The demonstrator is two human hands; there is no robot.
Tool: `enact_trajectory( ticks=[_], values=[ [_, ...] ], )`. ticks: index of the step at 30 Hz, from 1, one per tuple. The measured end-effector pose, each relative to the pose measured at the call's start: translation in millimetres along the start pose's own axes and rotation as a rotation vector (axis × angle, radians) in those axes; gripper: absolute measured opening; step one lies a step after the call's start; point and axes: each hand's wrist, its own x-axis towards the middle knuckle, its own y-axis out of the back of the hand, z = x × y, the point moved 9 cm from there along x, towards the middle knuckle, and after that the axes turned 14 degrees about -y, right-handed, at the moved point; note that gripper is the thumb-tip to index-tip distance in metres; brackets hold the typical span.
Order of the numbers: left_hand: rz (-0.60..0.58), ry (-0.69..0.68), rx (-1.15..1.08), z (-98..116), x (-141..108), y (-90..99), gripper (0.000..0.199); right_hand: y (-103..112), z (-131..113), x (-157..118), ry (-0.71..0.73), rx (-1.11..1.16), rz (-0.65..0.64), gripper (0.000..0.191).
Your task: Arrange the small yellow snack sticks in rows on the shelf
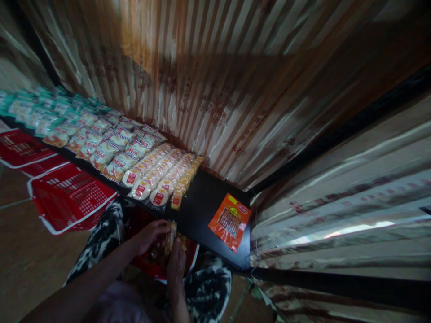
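Head view: packet (pixel 171 234) points lengthwise toward black shelf (pixel 210 197).

The rectangular plastic pouch (pixel 230 222) is orange with yellow, the long tabletop (pixel 202 193) black, the latticed plastic baskets (pixel 90 200) red edged white, the cloth trousers (pixel 210 287) mottled black-and-white, the small wrapped packet (pixel 171 237) tan.

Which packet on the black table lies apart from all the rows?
The orange packet, at the right end of the black table in the picture: it lies alone, while the other packets there sit together in rows.
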Motion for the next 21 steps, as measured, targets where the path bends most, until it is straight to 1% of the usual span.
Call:
enact_trajectory(
  ticks=[2,4,7,10,12,17,19,21],
  values=[
    [0.015,0.01,-0.004,1,-1,-0.4,0.04,-3,5,2,-0.044,0.048,-0.049,0.056],
    [0.025,0.011,0.001,3,-1,-1.5,0.039,-1,8,4,-0.061,0.074,-0.055,0.055],
    [0.04,0.003,0.023,5,-1,-2.4,0.04,2,8,5,-0.033,0.062,-0.033,0.053],
    [0.054,0.012,0.032,3,0,-2.1,0.043,6,7,4,-0.028,0.024,0.02,0.051],
    [0.066,0.019,0.034,2,0,-1.5,0.045,11,3,3,-0.023,0.021,0.081,0.049],
    [0.108,0.037,0.066,1,-2,0.3,0.049,22,-18,-4,0.077,0.075,0.152,0.041],
    [0.113,0.03,0.091,1,-3,0.0,0.049,25,-22,-5,0.093,0.102,0.155,0.039],
    [0.112,0.035,0.12,0,-3,-0.7,0.05,24,-24,-4,0.101,0.133,0.102,0.036]
  ],
)
